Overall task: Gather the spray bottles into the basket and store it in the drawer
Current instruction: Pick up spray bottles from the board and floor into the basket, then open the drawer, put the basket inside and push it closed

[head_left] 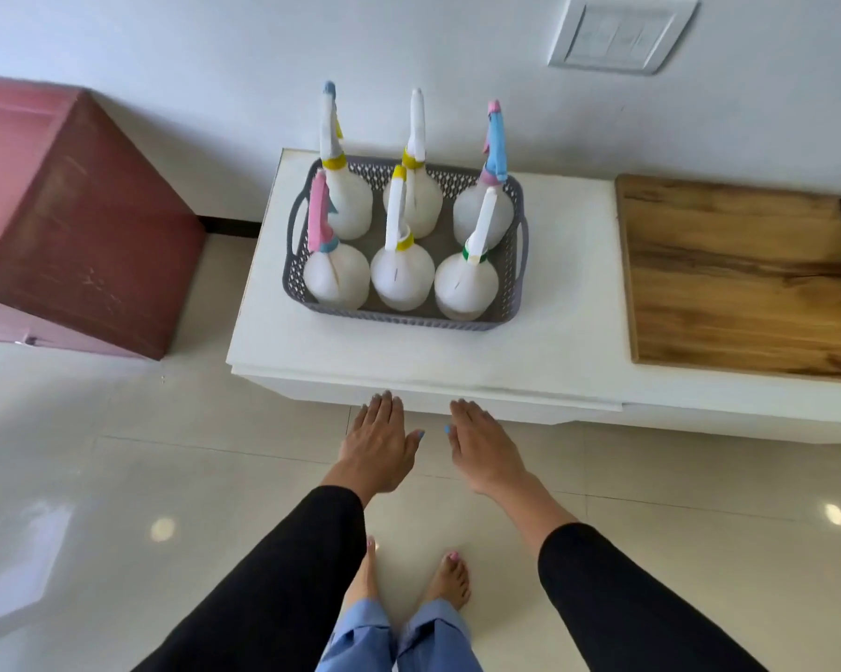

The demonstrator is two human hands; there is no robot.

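A grey perforated basket stands on top of the low white cabinet. Several white spray bottles stand upright inside it, in two rows, with white, pink and blue trigger heads. My left hand and my right hand reach forward side by side, fingers straight, fingertips at the white drawer front just under the cabinet's top edge. Neither hand holds anything. The drawer looks closed.
A wooden board lies on the cabinet to the right of the basket. A dark red box-like unit stands on the tiled floor at the left. A wall switch plate is above. My bare feet are below the hands.
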